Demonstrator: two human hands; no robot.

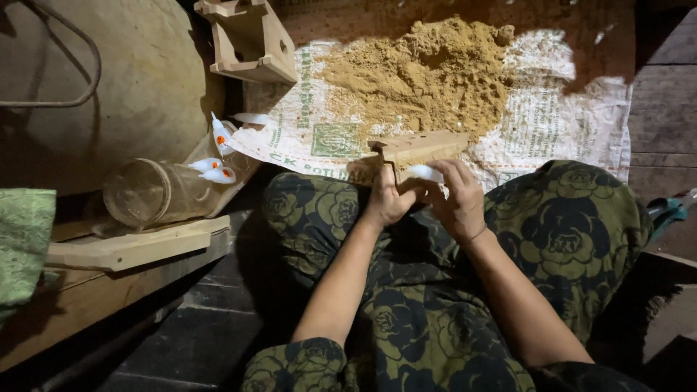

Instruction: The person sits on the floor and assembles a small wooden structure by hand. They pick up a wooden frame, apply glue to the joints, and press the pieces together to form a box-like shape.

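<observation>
Seated person, viewed from above the lap. The left hand [388, 203] is closed around the near end of a small wooden block [421, 147] with holes along its top face, holding it above the knees. The right hand [459, 197] grips a small white plastic piece [425, 173] between thumb and fingers, pressed against the block's near side; whether it is seated in a hole cannot be told.

Surroundings: a heap of sawdust [428, 69] lies on a printed woven sack [552, 123] just beyond the block. To the left, a clear plastic jar [149, 192] lies on its side on a wooden plank [131, 250], with several white pieces with orange spots [218, 156] at its mouth. A second wooden frame [250, 40] stands at far left, beside a large round drum [138, 80].

Risks, in my judgement: the white piece is small and pinched only at the fingertips, so a slip could drop it into the sawdust, where it would be hard to find. The jar, lying on its side, could roll off the plank and scatter the loose pieces. Lighting is poor away from the sack.
</observation>
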